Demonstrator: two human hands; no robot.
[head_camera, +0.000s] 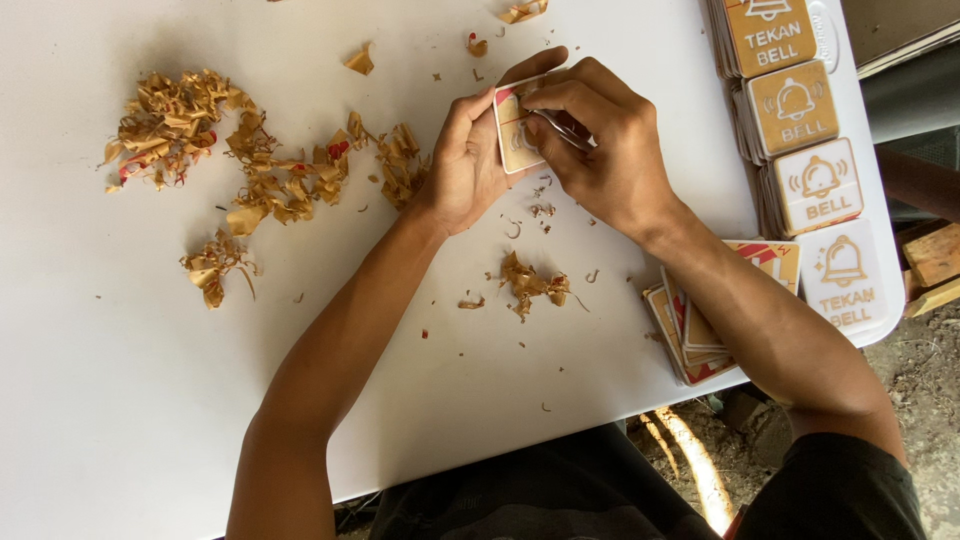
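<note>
The small square plaque (512, 135) sits above the middle of the white bench (120, 400), raised between both hands. It is a flat, thin tile with rounded corners, pale cream on its face with a tan bell outline and a red patch at its upper corner; much of it is hidden by fingers.

The left hand (465, 165) cups the plaque from the left, thumb along its top edge, its grip closed on the tile. The right hand (600, 150) has its fingers pinched narrow around a thin metal tool (560, 128), whose tip lies across the plaque's face.

Curled tan shavings (250, 170), papery and crumpled with flecks of red, lie heaped on the bench to the left; a smaller clump (530, 285) lies just below the hands.

At the right edge stand stacks of finished plaques (800, 110), tan and white with bell shapes. A fanned pile of unpeeled plaques (690, 340) lies under the right forearm.
</note>
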